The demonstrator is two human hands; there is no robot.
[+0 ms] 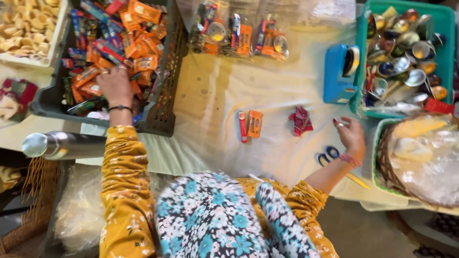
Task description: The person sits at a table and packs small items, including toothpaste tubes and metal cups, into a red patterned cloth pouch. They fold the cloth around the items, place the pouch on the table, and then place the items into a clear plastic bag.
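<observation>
Reaching into the dark crate (162, 95), the left hand (114, 83) lies palm-down with fingers loosely spread over the heap of orange and red snack packets (138, 43); whether it grips one I cannot tell. The right hand (352, 134) rests on the cloth-covered worktop (215, 95), fingers curled, seemingly empty, beside the teal bin (447, 28). Two small packets (250, 125) and a red wrapper (300, 120) lie between the hands. Blue scissors (327, 155) sit partly hidden under the right wrist.
</observation>
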